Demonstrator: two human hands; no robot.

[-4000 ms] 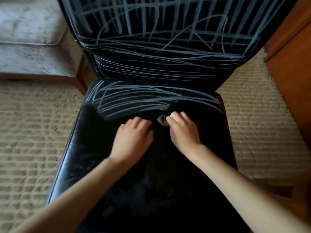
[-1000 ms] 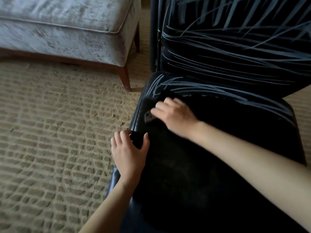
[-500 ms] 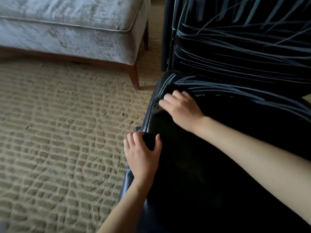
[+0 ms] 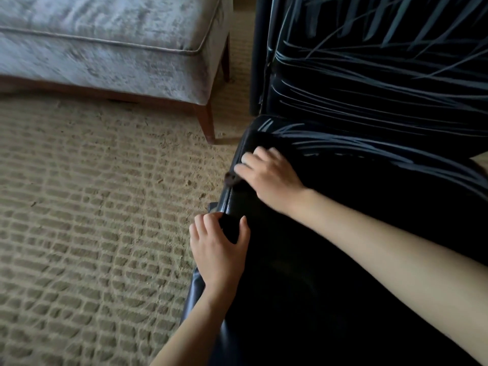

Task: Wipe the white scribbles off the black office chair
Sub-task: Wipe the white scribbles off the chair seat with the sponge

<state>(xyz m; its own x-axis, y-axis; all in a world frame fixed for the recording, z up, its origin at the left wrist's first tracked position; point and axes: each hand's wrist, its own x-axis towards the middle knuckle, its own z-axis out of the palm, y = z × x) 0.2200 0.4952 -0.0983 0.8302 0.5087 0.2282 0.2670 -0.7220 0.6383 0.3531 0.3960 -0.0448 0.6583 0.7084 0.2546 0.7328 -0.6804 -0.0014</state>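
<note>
The chair (image 4: pixel 343 260) was glossy black, its back and rear seat crossed with pale, bluish-white scribbles (image 4: pixel 369 83). The cloth (image 4: pixel 231 179) was dull grey. The carpet (image 4: pixel 92 220) was beige, in a brick-like ribbed pattern. The bench (image 4: pixel 105 43) was mottled silver-grey, with reddish-brown legs (image 4: pixel 207 122).

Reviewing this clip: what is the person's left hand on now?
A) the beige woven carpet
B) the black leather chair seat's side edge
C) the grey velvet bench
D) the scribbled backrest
B: the left hand grips the black leather chair seat at its side edge, thumb on top.
</note>
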